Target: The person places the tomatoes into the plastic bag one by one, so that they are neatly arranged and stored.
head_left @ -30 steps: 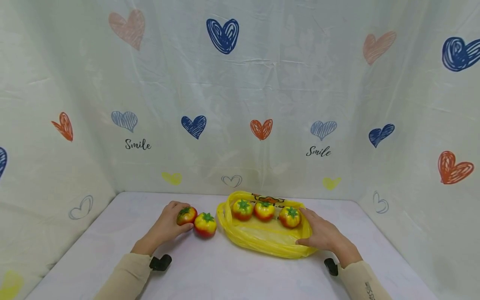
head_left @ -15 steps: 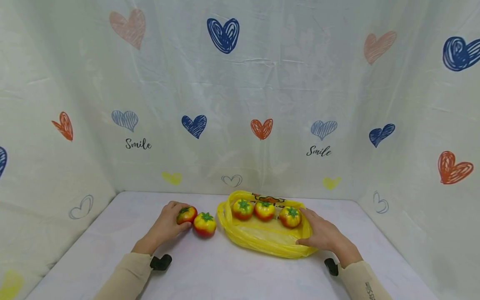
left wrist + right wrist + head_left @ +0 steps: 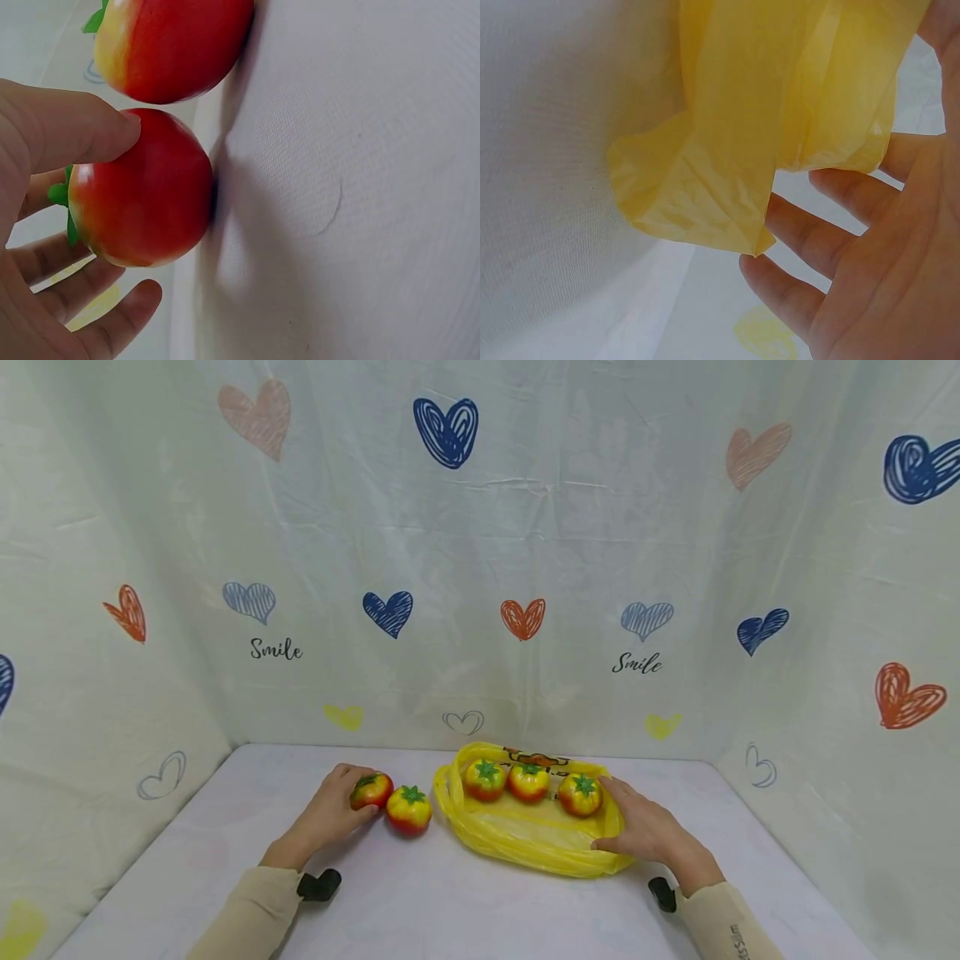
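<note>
My left hand [image 3: 332, 810] has its thumb and fingers around a red and yellow tomato [image 3: 371, 791] standing on the table. In the left wrist view the thumb presses on that tomato's [image 3: 150, 195] side, with the fingers behind it. A second tomato [image 3: 408, 811] stands just to its right. Three more tomatoes, left [image 3: 485, 779], middle [image 3: 528, 782] and right [image 3: 580, 794], lie in an open yellow plastic bag [image 3: 517, 847]. My right hand [image 3: 648, 827] rests at the bag's right rim, and in the right wrist view its spread fingertips touch the yellow plastic [image 3: 727, 150].
The white table [image 3: 450, 914] reaches back to a pale curtain [image 3: 480, 543] printed with hearts and the word Smile. Similar curtain walls stand at left [image 3: 60, 760] and right [image 3: 840, 793]. Dark devices sit at the left wrist [image 3: 319, 886] and right wrist [image 3: 662, 893].
My left hand and the tomato in it have shifted very slightly to the left, and the tomato beside it has moved a little the same way. My right hand and the bag look unmoved.
</note>
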The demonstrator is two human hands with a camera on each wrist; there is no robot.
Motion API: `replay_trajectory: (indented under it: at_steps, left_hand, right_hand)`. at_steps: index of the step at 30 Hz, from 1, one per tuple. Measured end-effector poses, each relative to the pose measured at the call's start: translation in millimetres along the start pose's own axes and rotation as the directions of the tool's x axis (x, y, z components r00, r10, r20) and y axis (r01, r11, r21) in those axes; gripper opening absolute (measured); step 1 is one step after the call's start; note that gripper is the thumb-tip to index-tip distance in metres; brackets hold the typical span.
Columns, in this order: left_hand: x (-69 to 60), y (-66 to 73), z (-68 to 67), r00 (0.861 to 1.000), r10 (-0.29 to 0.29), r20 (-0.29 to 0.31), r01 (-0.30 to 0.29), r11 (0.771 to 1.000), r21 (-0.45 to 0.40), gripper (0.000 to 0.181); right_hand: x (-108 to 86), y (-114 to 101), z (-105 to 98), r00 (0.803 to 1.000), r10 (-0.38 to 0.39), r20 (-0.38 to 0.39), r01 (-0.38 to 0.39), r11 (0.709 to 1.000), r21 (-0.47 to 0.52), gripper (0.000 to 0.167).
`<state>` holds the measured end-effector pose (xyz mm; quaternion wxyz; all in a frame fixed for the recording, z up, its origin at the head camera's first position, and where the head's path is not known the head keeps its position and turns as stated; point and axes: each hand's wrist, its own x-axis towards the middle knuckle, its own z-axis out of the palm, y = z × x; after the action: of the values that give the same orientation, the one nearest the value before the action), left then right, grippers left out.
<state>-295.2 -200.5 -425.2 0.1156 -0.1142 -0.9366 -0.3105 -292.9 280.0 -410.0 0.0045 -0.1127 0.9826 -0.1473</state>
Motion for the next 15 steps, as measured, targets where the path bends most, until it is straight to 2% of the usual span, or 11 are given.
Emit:
replay_trajectory:
  at_steps: [11,15]
  left_hand:
    - [-0.3,0.7,-3.7,0.998,-0.048,0.039,0.049,0.999,-0.006,0.050]
    - [0.0,-0.9,-2.7,0.999,-0.027,0.028,0.028,1.000,-0.011,0.048]
  right_hand:
    - [0.4,0.3,-0.5,1.000,0.003,0.003,-0.003,1.000,-0.001,0.106]
    - [0.1,0.2,-0.4,1.000,0.007,0.004,-0.007,1.000,0.001,0.107]
